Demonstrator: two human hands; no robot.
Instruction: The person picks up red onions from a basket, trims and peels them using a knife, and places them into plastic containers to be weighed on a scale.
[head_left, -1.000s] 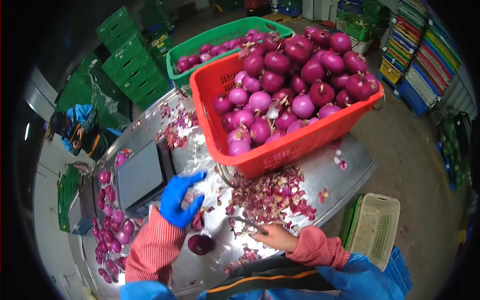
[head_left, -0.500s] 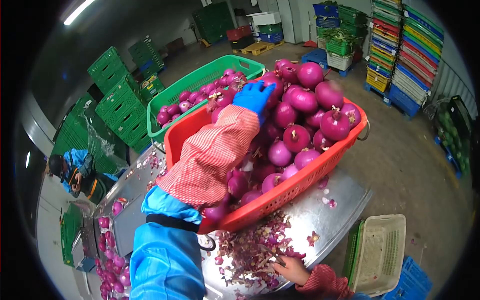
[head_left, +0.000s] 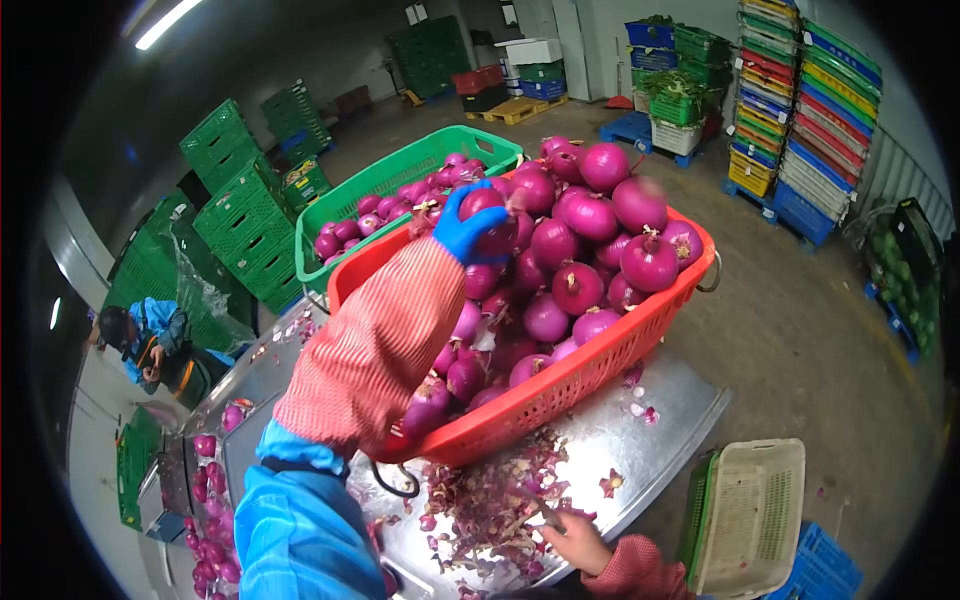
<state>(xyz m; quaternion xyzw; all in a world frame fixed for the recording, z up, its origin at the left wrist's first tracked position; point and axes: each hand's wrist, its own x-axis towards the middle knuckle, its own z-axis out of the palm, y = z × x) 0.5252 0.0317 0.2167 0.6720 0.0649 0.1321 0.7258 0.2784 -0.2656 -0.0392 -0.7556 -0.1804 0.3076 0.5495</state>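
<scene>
My left hand (head_left: 462, 230), in a blue glove, has its fingers round a red onion (head_left: 483, 203) at the top of the heap. That heap fills a red plastic crate (head_left: 560, 405) on the metal table. A red checked sleeve cover and a blue sleeve cover the left arm, which hides part of the crate's near side. Lower down, my bare right hand (head_left: 580, 545) is closed round what looks like a small knife (head_left: 548, 514), only partly visible. Dry onion skins (head_left: 490, 500) lie scattered beside it on the metal tabletop (head_left: 655, 440).
Behind the red crate stands a green crate (head_left: 309, 240) with more onions. Bagged onions (head_left: 212, 510) lie at lower left, and a person (head_left: 155, 345) works beyond them. A whitish crate (head_left: 750, 520) is at lower right. Stacked crates (head_left: 815, 130) line the back.
My left hand has drawn back left across the heap, its fingers now round an onion. My right hand stays low over the skins. The view has shifted slightly.
</scene>
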